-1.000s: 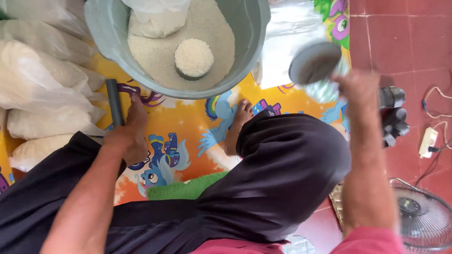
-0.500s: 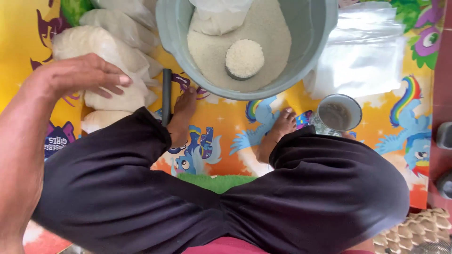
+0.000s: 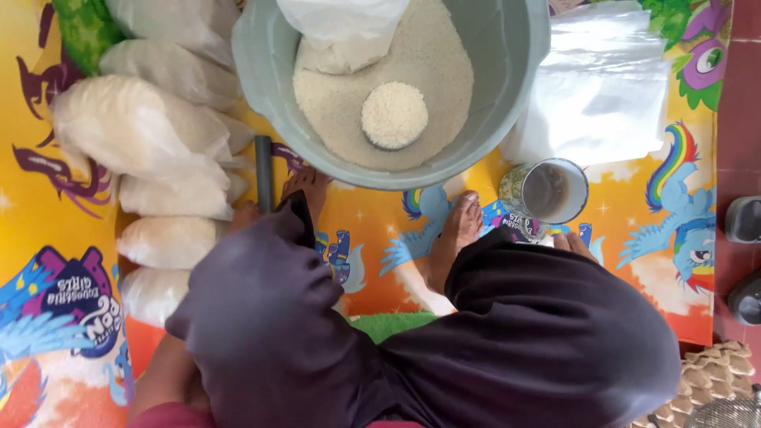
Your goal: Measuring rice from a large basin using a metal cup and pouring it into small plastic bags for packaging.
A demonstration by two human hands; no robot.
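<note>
Several filled rice bags (image 3: 143, 131) lie stacked; basin (image 3: 261, 79) holds more rice. Right hand (image 3: 572, 242) fingertips beside tin cup (image 3: 547, 192), grip unclear; left hand hidden.

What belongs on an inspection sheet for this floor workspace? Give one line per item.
Surface: colourful cartoon mat on red tiles.
Job's things: grey tub of rice, with a rice-filled can and a part-filled bag in it; cup beside the tub.
Clutter: filled rice bags, empty clear bags, dark tube.
Grippers: right hand, fingertips only, beside the cup and empty; left hand hidden behind the knee.
Cables: nothing seen.
Surroundings: dark objects, woven mat.
</note>
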